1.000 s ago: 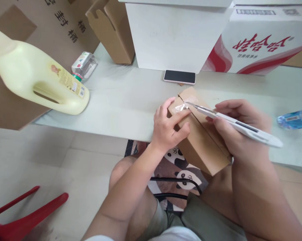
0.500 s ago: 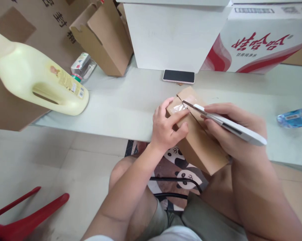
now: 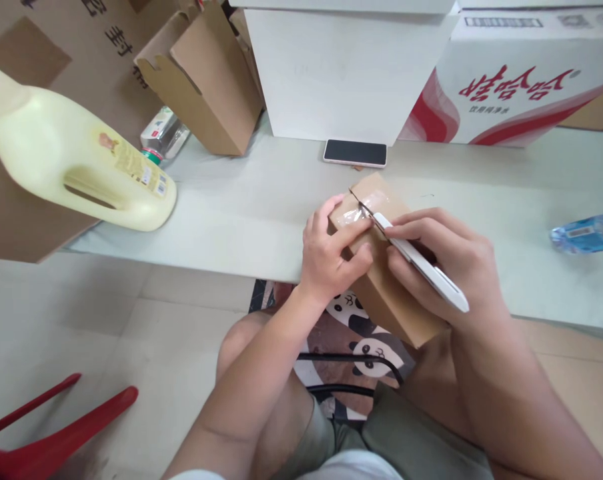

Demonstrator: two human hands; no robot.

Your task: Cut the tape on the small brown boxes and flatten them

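Observation:
A small brown cardboard box (image 3: 389,293) lies slantwise over the table's front edge, with clear tape (image 3: 352,212) across the seam at its far end. My left hand (image 3: 331,250) grips that far end, its fingers on the taped top and side. In my right hand (image 3: 444,260) is a white utility knife (image 3: 421,260), held between thumb and fingers. The knife's blade (image 3: 366,209) is out, and its tip rests at the seam by the tape. My right palm hides part of the box's right side.
Behind the box a phone (image 3: 355,153) lies before a white carton (image 3: 341,73) and a red-and-white carton (image 3: 511,87). A yellow jug (image 3: 81,153), a clear bottle (image 3: 164,133) and an upright cardboard box (image 3: 211,87) stand left. A blue bottle (image 3: 589,233) lies right.
My right hand has moved left and turned the knife steeper, more in line with the seam. The blade tip has shifted slightly left. My left hand still holds the box.

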